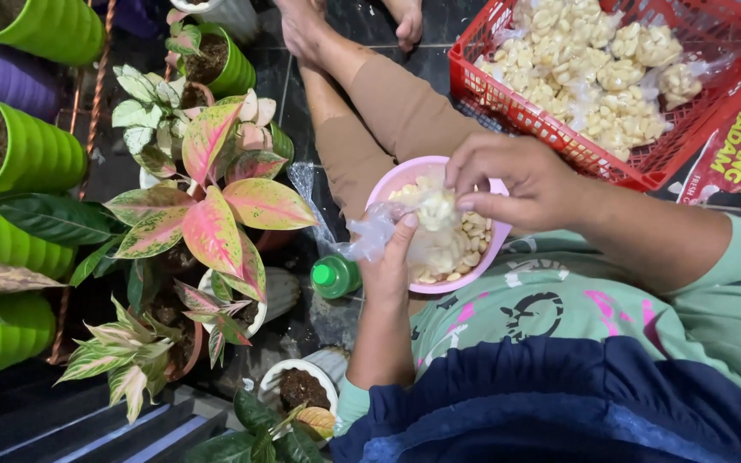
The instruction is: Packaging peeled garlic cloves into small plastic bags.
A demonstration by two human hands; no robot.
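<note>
Both hands work over a pink bowl (392,178) of pale chips — left hand (390,257) gripping a clear plastic bag (370,233), right hand (516,180) fingers pinching chips into it.

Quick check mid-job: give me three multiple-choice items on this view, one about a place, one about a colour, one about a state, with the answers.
1. Where does the pink bowl sit?
A. On the person's lap
B. Inside the red basket
C. Among the plant pots

2. What colour is the cap of the small bottle beside the bowl?
A. Red
B. Green
C. White

3. What is the left hand doing?
A. Resting flat on the floor
B. Gripping a clear plastic bag
C. Holding a leaf

Answers:
1 A, the bowl rests on the tan trouser legs.
2 B, the cap is bright green.
3 B, its fingers pinch the clear plastic bag at the bowl's rim, while the right hand pinches peeled pieces over the bag's mouth; the red basket holds filled bags apart from it.
</note>
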